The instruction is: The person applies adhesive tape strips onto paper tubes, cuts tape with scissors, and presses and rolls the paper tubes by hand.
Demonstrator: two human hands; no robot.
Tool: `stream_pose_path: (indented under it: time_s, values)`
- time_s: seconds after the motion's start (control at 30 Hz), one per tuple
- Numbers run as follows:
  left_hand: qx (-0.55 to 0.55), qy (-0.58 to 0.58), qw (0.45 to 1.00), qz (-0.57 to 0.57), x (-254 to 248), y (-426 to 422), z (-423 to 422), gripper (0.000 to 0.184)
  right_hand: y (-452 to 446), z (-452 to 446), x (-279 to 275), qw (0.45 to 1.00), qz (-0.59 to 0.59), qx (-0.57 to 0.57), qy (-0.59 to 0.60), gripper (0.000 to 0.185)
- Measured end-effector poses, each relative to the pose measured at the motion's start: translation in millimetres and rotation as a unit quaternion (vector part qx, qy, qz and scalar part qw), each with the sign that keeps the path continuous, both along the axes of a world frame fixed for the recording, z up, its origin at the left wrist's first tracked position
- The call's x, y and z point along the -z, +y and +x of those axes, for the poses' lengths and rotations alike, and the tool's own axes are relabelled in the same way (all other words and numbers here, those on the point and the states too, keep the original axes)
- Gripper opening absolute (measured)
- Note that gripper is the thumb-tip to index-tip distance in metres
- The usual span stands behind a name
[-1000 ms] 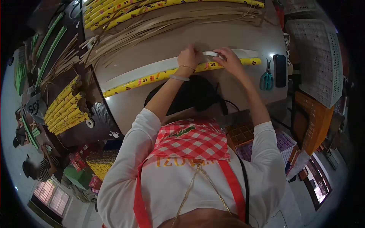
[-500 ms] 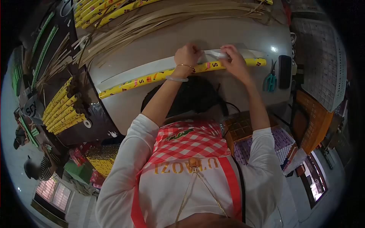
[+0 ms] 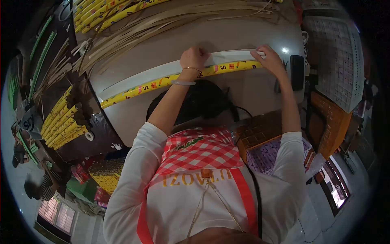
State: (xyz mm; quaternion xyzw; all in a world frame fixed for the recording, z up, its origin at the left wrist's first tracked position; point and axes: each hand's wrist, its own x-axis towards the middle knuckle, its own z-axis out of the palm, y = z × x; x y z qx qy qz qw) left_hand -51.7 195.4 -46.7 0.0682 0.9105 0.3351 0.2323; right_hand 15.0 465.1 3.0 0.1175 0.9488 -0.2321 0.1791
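A long roll of yellow printed wrapping paper [image 3: 154, 84] lies across the table, its white underside [image 3: 142, 73] showing as a strip along the far edge. My left hand [image 3: 194, 58], fingers curled into a fist, rests on the white strip near the middle of the roll. Whether it pinches anything is hidden. Near the roll's right end, my right hand [image 3: 270, 61] has its thumb and fingers closed on the edge of the white strip. Beyond my hands lie long, thin brown paper strips [image 3: 162, 27].
A black, phone-like object [image 3: 297, 72] lies right of my right hand, with scissors [image 3: 278, 86] partly behind my forearm. More yellow rolls [image 3: 91, 14] lie at the far left; another stack [image 3: 63, 122] sits left. A co-worker [image 3: 40, 185] is at the lower left.
My right hand has slid right along the white strip to the roll's end. The strip there now lies straighter. My left hand stays on the strip, and the view has shifted slightly.
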Motion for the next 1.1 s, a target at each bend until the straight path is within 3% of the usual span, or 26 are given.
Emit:
stream_pose_path:
  time_s: [0.1,0.13,0.27,0.33,1.1]
  values:
    - [-0.007,0.015,1.0,0.006,0.1,0.1,1.6,0.021,12.6,2.3,0.2,1.0,0.023,0.007,-0.006,0.045]
    - [-0.01,0.022,1.0,0.009,0.6,-0.1,2.0,0.021,14.5,3.0,-0.8,1.0,0.008,0.008,0.014,0.059]
    - [-0.024,-0.019,0.999,0.028,1.1,-1.1,0.4,0.018,13.1,4.0,-1.3,0.999,0.04,-0.001,0.017,0.058]
    - [-0.025,-0.025,0.999,0.02,-2.5,0.2,0.3,0.018,11.4,4.7,3.5,0.996,0.074,-0.003,0.041,0.046]
    - [-0.026,-0.02,0.999,0.018,-3.6,-0.7,1.5,0.019,-8.9,5.9,17.3,0.974,0.2,0.003,0.106,0.044]
